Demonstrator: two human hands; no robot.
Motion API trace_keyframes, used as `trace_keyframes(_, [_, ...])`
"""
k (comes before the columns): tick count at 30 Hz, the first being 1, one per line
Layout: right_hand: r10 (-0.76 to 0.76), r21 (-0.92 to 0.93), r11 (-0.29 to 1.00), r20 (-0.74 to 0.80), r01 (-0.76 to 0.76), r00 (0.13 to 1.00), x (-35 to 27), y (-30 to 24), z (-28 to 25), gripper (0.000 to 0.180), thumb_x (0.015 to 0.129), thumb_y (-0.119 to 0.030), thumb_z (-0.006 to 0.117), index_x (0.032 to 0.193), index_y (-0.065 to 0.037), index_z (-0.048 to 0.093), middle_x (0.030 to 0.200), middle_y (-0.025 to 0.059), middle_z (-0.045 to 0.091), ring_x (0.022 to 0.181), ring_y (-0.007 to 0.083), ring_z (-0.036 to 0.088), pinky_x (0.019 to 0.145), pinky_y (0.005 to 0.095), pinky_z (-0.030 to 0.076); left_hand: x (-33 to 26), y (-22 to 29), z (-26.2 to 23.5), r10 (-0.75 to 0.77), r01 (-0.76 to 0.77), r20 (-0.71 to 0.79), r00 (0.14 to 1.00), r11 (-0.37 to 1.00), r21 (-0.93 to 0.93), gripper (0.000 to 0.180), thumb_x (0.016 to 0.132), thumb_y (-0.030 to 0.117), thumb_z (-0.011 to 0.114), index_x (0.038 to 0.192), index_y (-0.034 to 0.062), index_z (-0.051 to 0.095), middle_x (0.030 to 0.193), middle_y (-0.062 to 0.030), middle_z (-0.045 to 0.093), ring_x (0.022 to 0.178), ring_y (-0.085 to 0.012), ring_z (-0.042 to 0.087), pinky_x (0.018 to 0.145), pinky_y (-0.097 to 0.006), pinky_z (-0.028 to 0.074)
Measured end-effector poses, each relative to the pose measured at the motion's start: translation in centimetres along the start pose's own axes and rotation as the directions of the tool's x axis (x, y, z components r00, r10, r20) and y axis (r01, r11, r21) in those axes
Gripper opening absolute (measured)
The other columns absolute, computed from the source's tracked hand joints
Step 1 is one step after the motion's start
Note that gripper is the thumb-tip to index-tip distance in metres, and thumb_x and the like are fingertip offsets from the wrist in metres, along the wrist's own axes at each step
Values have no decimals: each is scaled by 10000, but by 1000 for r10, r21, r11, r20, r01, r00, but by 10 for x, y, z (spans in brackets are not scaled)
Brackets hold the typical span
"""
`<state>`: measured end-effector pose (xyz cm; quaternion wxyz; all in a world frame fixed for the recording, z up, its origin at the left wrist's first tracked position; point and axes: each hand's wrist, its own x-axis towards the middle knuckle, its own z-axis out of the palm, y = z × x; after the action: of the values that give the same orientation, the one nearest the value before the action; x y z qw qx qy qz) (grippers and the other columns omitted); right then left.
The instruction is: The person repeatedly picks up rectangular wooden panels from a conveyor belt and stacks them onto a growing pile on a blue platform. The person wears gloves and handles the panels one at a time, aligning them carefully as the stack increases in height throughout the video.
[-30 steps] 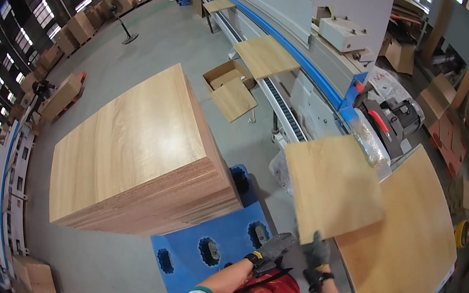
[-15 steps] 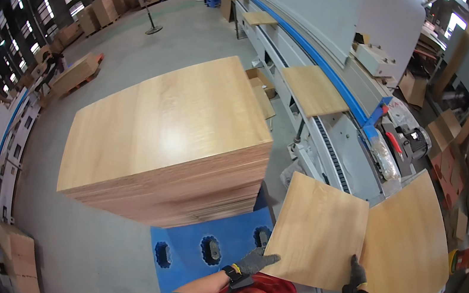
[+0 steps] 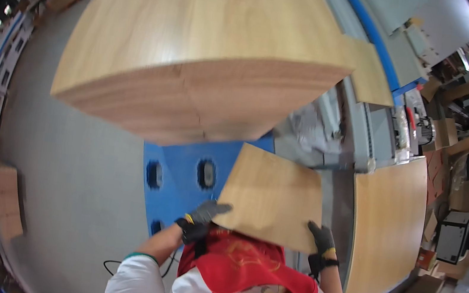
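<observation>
A light wood-grain panel (image 3: 276,194) is held flat in front of my red apron. My left hand (image 3: 207,211), in a grey glove, grips its left near corner with the thumb on top. On the opposite edge my gloved right hand (image 3: 322,239) holds the panel near its right corner, thumb uppermost; the fingers beneath are hidden. Just beyond the panel rises a tall stack of wood-grain boards (image 3: 216,18), resting on a blue slotted base (image 3: 178,159). To the right of my right hand lies another wood-grain board (image 3: 388,228).
A machine with a blue rail (image 3: 375,37) runs along the right, and a wood panel (image 3: 370,75) lies on it. Clear plastic wrapping (image 3: 315,128) sits between stack and machine. A cardboard box (image 3: 2,198) stands on the floor at left.
My view has tilted down and turned toward the stack. The held panel has come left, away from the board on the right, and closer to my body. Both hands keep their hold.
</observation>
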<state>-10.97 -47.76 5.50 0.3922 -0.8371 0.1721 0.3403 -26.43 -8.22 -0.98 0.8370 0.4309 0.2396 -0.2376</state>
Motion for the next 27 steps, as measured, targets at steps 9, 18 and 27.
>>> trace_keyframes(9, [136, -425, 900, 488, 99, 862, 53, -29, 154, 560, 861, -520, 668, 1049, 6, 700, 832, 178, 682, 742, 196, 670, 665, 328, 515, -123, -110, -52, -178, -193, -430, 885, 701, -687, 481, 871, 150, 667, 1279, -48, 507, 1266, -186, 587, 1121, -341, 612, 934, -519, 540])
trace_keyframes(18, [-103, -409, 819, 584, 402, 805, 153, 43, 366, 544, 826, -528, 677, 1062, -40, 712, 955, 210, 710, 873, 339, 678, 767, 395, 516, -106, -245, -146, -264, -616, -862, 433, 612, -497, 412, 918, 158, 609, 1270, -35, 515, 1244, -179, 609, 1091, -316, 628, 937, -465, 533])
trace_keyframes(27, [-201, -86, 949, 577, 303, 792, 301, 102, 539, 619, 735, -496, 774, 986, 62, 680, 889, 229, 705, 843, 321, 688, 730, 417, 522, 14, -366, -381, -125, -435, -931, 344, 858, -275, 458, 932, 260, 624, 1226, -74, 515, 1127, -178, 628, 978, -274, 641, 830, -412, 568])
